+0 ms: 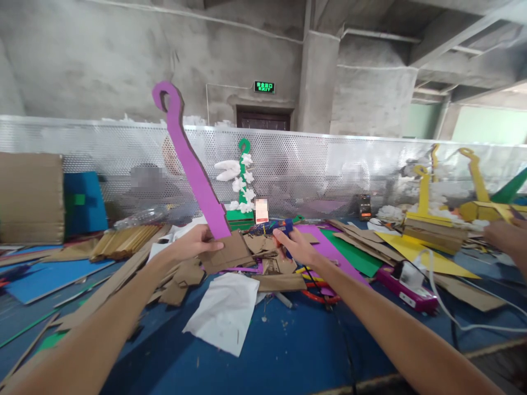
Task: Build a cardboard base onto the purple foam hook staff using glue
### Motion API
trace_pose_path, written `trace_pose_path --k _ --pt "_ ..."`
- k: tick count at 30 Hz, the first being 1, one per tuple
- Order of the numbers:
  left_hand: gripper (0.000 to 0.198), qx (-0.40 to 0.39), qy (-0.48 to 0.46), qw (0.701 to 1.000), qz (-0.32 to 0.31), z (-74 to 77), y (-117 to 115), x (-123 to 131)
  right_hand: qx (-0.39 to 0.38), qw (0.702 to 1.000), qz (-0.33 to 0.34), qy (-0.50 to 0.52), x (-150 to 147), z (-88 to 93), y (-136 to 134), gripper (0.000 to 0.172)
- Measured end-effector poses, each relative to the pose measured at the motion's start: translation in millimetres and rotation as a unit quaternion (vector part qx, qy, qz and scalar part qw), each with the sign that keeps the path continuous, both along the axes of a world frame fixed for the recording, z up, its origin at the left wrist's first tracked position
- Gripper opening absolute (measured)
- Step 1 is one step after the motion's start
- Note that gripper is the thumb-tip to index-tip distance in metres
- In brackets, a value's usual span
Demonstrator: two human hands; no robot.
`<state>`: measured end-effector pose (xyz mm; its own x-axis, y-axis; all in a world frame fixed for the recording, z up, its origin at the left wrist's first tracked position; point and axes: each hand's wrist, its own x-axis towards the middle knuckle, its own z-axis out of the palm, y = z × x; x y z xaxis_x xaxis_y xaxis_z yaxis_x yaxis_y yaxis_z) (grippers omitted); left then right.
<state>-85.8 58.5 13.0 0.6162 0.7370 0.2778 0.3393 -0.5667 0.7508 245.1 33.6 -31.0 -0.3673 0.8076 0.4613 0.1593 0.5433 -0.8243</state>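
My left hand [196,242] is closed on the brown cardboard base [229,253] of a tall purple foam cut-out with a hooked top [190,159], holding it upright and tilted left. To its right, my right hand [293,245] grips a blue glue gun [288,235] whose nozzle points toward the cardboard base. Both hands hover over a pile of brown cardboard scraps [267,263] on a blue table [288,351]. A white sheet of paper [225,310] lies just in front of the hands.
Green [354,253], yellow [415,252] and purple sheets lie to the right, with a magenta device [407,285] and white cable. A green cut-out with white flowers [242,181] stands behind. Yellow hooked cut-outs [424,197] stand at right. Another person's hand [504,236] shows at the right edge. A perforated metal screen [329,170] backs the table.
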Motion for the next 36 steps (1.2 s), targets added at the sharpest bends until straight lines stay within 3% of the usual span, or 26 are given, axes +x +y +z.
trace_pose_path --k 12,36 --pt "0.044 0.005 -0.019 1.0 0.022 8.4 -7.9 2.7 0.018 0.999 0.0 -0.046 5.3 0.8 -0.8 0.051" --pt "0.043 0.015 -0.007 1.0 0.008 2.6 0.2 -5.7 0.012 0.999 -0.005 -0.034 3.8 -1.6 1.6 0.054"
